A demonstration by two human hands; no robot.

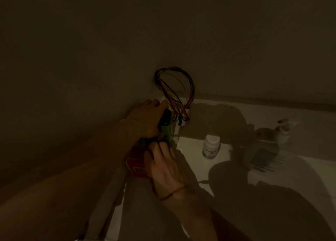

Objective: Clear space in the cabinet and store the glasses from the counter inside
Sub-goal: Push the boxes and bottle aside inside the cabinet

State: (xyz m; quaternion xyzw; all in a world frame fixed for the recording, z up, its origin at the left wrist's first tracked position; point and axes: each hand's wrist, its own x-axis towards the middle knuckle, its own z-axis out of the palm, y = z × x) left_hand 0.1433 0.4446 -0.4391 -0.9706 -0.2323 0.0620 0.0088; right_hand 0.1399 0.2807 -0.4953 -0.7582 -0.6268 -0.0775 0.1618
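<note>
Glasses don't show anywhere in this dim view. At frame centre the left hand point(143, 119) has its fingers wrapped round a black-and-green object point(165, 126), perhaps a tool. Just below, the right hand point(167, 166) presses curled fingers on a red carton point(135, 161). Looped coloured wires point(174, 91) hang above. A white round-capped bottle point(211, 146) stands right of centre on the smooth pale shelf point(309, 124).

A loop of wires point(174, 88) is seen on the wall, above the shelf point(309, 168). A bottle point(211, 146) is stood on the shelf, right of a box point(136, 160).
</note>
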